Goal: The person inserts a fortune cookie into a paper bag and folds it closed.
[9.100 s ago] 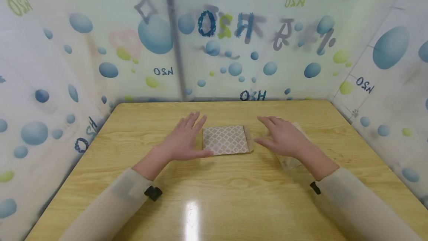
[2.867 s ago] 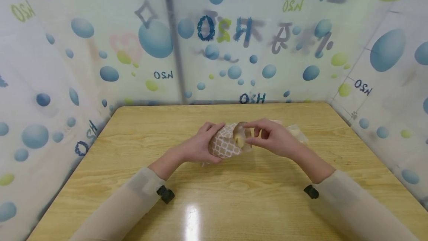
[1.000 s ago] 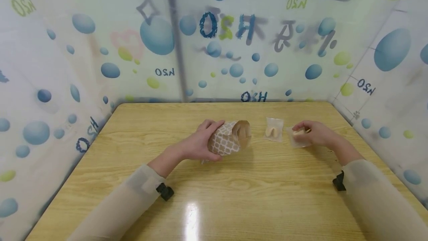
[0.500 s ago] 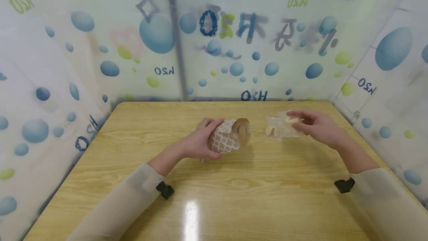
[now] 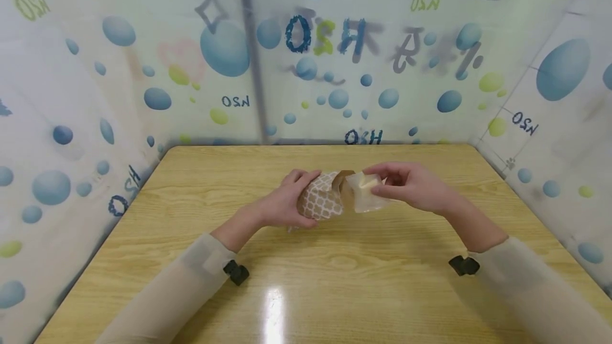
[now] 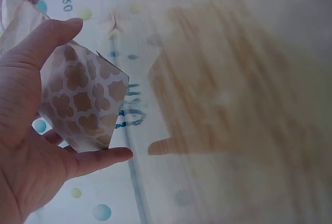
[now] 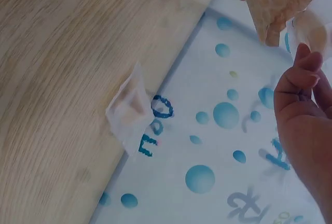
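Note:
My left hand (image 5: 288, 201) grips a brown paper bag (image 5: 321, 200) with a white lattice pattern, its mouth open toward the right. Thumb and fingers of my right hand (image 5: 413, 185) pinch a clear packet (image 5: 367, 195) with a pale piece inside, right at the bag's mouth. In the left wrist view, the left hand (image 6: 31, 115) wraps the bag (image 6: 80, 97) from both sides. The right wrist view has the right hand (image 7: 303, 94) holding the packet (image 7: 311, 29) close beside the bag (image 7: 275, 1). Another clear packet (image 7: 129, 107) lies on the table there; in the head view the right hand mostly hides it.
The wooden table (image 5: 306, 280) meets a patterned wall sheet (image 5: 306, 115) along its back edge, with more sheet at both sides. Black bands (image 5: 236, 273) sit on both wrists.
My right hand has picked up the rightmost packet and carried it left to the bag's mouth. The left hand still grips the bag, which stood flat on the table in the earliest frame and is now opened out.

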{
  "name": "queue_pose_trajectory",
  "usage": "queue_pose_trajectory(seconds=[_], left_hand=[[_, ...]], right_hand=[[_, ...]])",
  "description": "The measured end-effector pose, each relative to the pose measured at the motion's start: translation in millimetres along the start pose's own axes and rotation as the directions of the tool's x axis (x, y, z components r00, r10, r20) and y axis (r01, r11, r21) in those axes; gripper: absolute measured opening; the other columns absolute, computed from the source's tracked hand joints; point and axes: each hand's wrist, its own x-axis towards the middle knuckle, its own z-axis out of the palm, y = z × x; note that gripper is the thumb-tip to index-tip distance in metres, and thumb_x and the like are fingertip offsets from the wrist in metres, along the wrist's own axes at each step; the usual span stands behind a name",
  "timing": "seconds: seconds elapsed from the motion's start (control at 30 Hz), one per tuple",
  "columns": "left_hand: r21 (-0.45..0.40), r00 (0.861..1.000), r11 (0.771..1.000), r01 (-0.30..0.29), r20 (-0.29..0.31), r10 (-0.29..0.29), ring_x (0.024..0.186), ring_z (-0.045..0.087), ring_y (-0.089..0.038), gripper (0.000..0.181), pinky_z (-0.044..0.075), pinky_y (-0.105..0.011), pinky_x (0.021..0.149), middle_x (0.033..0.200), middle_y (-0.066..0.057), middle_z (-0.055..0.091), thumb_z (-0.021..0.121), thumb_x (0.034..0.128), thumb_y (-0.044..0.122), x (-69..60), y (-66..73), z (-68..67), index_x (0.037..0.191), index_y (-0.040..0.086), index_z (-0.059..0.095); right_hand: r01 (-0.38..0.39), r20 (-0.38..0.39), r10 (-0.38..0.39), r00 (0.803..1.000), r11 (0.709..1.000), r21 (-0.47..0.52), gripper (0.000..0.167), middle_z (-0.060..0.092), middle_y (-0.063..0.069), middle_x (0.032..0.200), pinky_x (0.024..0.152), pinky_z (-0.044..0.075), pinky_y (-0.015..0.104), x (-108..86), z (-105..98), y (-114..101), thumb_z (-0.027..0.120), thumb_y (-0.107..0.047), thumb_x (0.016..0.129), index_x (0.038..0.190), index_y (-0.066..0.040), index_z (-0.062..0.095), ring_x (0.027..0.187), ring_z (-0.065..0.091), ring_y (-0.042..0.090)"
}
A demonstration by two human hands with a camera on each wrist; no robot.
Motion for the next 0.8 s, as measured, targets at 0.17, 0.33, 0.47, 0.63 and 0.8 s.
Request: queue_pose_trajectory(seconds=[0.17,0.33,0.47,0.63,0.8], left_hand=[[0.005,1.000,1.000,-0.015,0.006,0.015,0.144,0.041,-0.038,0.120,0.045,-0.059,0.120,0.161,-0.020,0.033,0.097,0.0832,0.031,-0.1,1.9,0.6,0.175,0.014,0.022],[-0.007,1.000,1.000,-0.020,0.013,0.021,0.145,0.040,-0.038,0.121,0.045,-0.060,0.121,0.161,-0.020,0.033,0.097,0.0825,0.030,0.2,3.4,0.4,0.175,0.013,0.021],[-0.011,1.000,1.000,-0.022,0.013,0.022,0.144,0.040,-0.037,0.122,0.044,-0.059,0.122,0.161,-0.019,0.033,0.097,0.0824,0.029,1.0,3.5,0.2,0.176,0.014,0.020],[-0.017,1.000,0.999,-0.028,0.012,0.028,0.143,0.041,-0.036,0.121,0.045,-0.057,0.121,0.160,-0.019,0.033,0.096,0.0827,0.030,1.9,4.3,0.6,0.176,0.013,0.020],[-0.024,1.000,0.999,-0.024,0.018,0.025,0.143,0.041,-0.036,0.121,0.046,-0.057,0.121,0.161,-0.019,0.033,0.096,0.0833,0.031,2.2,3.5,1.7,0.176,0.012,0.020]], right_hand=[[0.011,0.005,-0.011,1.000,0.998,-0.061,0.044,0.070,0.008,0.109,0.063,0.049,0.029,12.2,8.9,-4.2,0.076,-0.028,0.105,0.147,-0.016,0.071,0.075,0.056,0.017],[0.010,-0.008,-0.011,1.000,0.993,-0.116,0.044,0.068,0.007,0.113,0.062,0.049,0.030,19.4,11.9,-6.5,0.077,-0.030,0.105,0.147,-0.017,0.071,0.074,0.056,0.018],[0.035,-0.014,-0.038,0.999,0.987,-0.157,0.044,0.069,0.006,0.114,0.063,0.050,0.031,22.5,14.9,-9.3,0.078,-0.030,0.104,0.145,-0.016,0.072,0.076,0.057,0.019],[0.088,-0.021,-0.095,0.995,0.975,-0.206,0.043,0.066,0.004,0.110,0.067,0.048,0.031,27.1,23.0,-12.5,0.081,-0.027,0.102,0.143,-0.015,0.074,0.077,0.053,0.019],[0.118,-0.017,-0.124,0.992,0.970,-0.214,0.048,0.065,0.004,0.110,0.069,0.047,0.030,28.1,28.8,-12.3,0.083,-0.026,0.100,0.146,-0.015,0.072,0.076,0.051,0.018]])
